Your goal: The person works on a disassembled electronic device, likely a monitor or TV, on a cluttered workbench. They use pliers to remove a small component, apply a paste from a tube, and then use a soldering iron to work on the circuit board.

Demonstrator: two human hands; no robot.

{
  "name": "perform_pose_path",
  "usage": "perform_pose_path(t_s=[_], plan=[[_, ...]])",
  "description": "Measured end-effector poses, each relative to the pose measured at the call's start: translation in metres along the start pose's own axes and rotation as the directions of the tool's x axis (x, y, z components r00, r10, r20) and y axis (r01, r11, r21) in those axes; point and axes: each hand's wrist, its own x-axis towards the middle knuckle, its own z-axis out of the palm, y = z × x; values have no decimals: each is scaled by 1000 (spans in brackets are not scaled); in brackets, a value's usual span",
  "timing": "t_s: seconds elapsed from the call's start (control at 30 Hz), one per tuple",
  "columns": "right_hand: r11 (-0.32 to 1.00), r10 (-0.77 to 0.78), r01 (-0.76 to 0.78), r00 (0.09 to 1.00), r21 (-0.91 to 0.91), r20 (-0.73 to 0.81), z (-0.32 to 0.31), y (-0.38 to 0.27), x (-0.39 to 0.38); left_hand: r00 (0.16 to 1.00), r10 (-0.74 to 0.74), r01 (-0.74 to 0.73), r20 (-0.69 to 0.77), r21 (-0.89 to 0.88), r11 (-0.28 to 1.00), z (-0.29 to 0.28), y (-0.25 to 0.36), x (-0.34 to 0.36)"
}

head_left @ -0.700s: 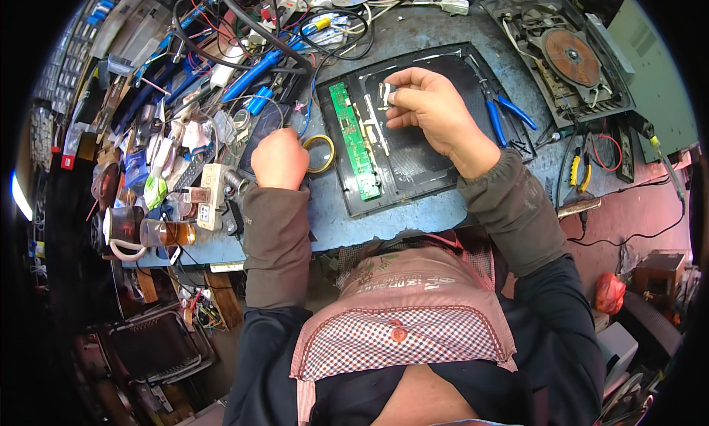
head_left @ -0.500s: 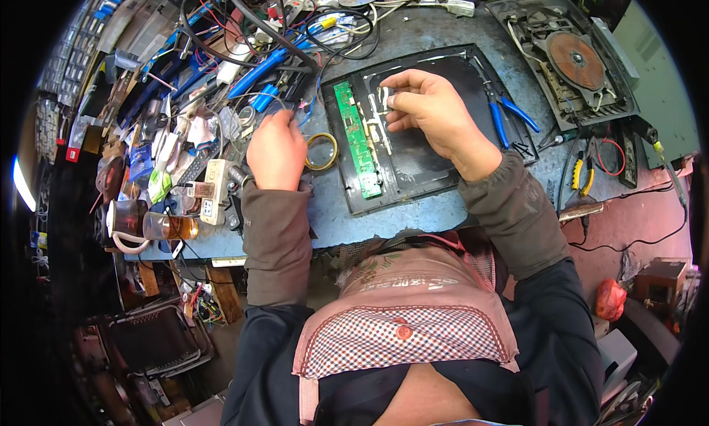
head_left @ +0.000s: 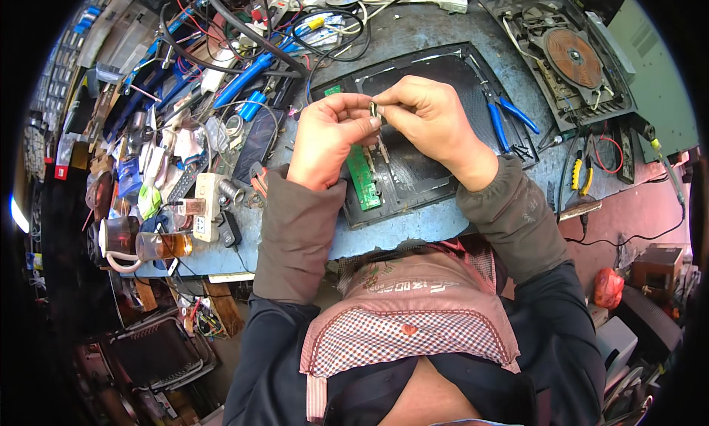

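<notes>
Both hands meet over a flat black panel (head_left: 432, 176). My left hand (head_left: 329, 139) has its fingers bent in a pinch, and my right hand (head_left: 432, 123) pinches with thumb and forefinger from the other side. Between the fingertips is a small slim part (head_left: 374, 110), dark with a pale edge; its kind is too small to tell. Below my left hand, a long green circuit board (head_left: 362, 178) lies on the panel, its upper part mostly covered by that hand. Beside the board runs a narrow pale strip of small pieces (head_left: 382, 151).
Blue-handled pliers (head_left: 501, 123) lie at the panel's right edge. An opened appliance with a copper coil (head_left: 572, 59) stands at the far right, yellow-handled pliers (head_left: 581, 176) nearer. Tools and cables crowd the left, with a glass jar of amber liquid (head_left: 164, 246) and a power strip (head_left: 208, 204).
My left hand has moved right, from beside the tape roll to my right hand, and its fingers now meet the small part. The right hand has shifted slightly left.
</notes>
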Motion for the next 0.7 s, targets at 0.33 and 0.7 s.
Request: perform_pose_path(t_s=[0.33,0.7], plan=[[919,-173,196,980,-341,98,15,-7,1,997,23,-29,-68,-91,995,1,-5,-8],[758,474,-514,857,401,202,8,-6,1,969,205,-207,-136,-1,978,1,-15,-3]])
